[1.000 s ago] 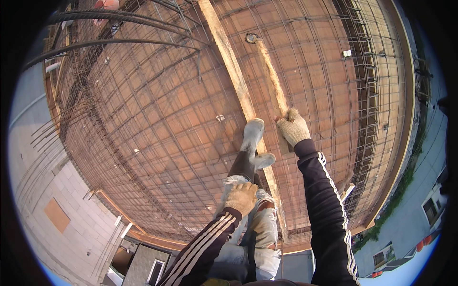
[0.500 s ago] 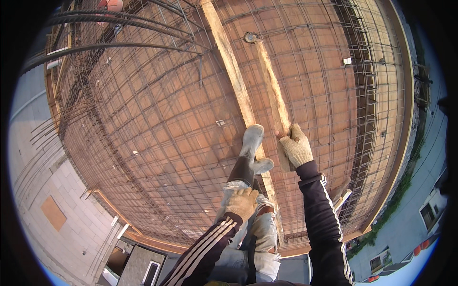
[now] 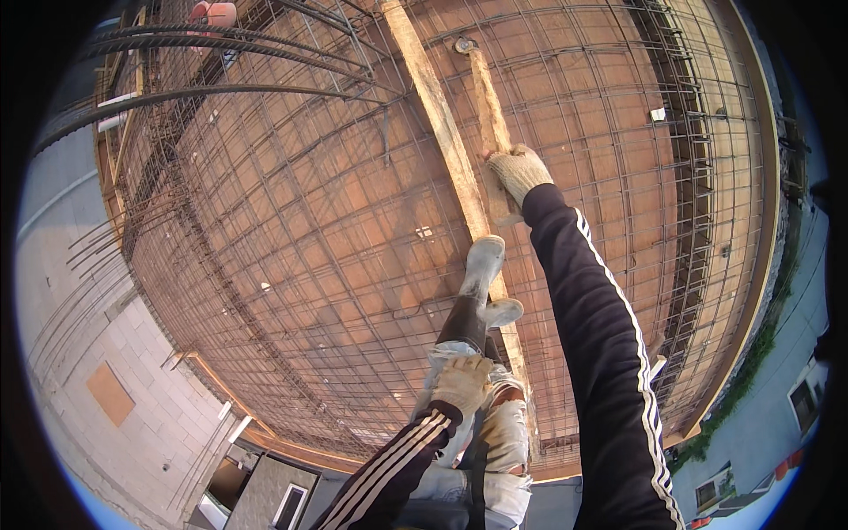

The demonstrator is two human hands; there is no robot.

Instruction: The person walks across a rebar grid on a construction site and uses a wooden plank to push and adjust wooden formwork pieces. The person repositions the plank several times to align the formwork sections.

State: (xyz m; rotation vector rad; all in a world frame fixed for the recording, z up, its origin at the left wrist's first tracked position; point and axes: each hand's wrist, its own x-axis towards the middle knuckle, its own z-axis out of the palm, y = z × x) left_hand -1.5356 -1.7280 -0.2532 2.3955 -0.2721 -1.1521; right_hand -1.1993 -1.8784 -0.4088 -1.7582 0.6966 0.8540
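Note:
My right hand (image 3: pixel 521 173), in a tan knit glove, is closed round a long wooden stick (image 3: pixel 488 110). The stick points away from me over the rebar mesh and has a small round piece (image 3: pixel 465 45) at its far end. A blurred grey part shows just below the hand. My left hand (image 3: pixel 461 383), also gloved, lies with curled fingers on my bent leg near the knee; anything inside it is hidden. A narrow wooden plank (image 3: pixel 435 106) crosses the mesh, and my grey boots (image 3: pixel 485 261) stand on it.
Rebar mesh (image 3: pixel 327 203) covers the reddish-brown boards. Thick dark bars (image 3: pixel 221 91) reach in at the upper left, near a pink object (image 3: pixel 212 13). A deeper rebar-lined trench (image 3: pixel 693 203) and a wooden edge board (image 3: pixel 767 177) run along the right. A pale block wall (image 3: pixel 132 371) stands lower left.
My right hand has moved forward and slightly left, and the stick's far end has shifted farther away. My left hand stays on my leg. The whole view has shifted a little.

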